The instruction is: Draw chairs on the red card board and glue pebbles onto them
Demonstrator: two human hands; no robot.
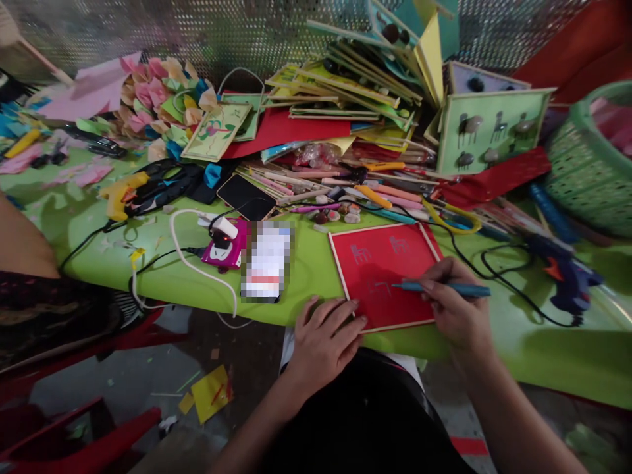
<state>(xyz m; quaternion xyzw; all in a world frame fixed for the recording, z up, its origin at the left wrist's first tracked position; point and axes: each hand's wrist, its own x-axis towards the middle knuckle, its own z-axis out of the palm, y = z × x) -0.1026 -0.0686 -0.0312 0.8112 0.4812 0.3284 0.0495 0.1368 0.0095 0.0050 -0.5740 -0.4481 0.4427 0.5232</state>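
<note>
A red card [395, 283] with a pale wooden stick border lies at the front edge of the green table. Two small chair drawings show along its upper part, and a third, partial outline is below them. My right hand [457, 306] grips a blue pen [464, 289], its tip touching or just above the partial outline. Flat on the card's lower left corner, my left hand [328, 332] rests with fingers stretched out. Left of the card lies a phone [267, 262] with a lit, blurred screen.
A purple glue gun [563, 276] with a black cable lies to the right, near a green basket [587, 164]. Behind are several pens, stacked framed cards [340, 85] and a green card [494, 128] with stone chairs. A pink power socket [224, 247] and yellow glue gun [123, 194] sit left.
</note>
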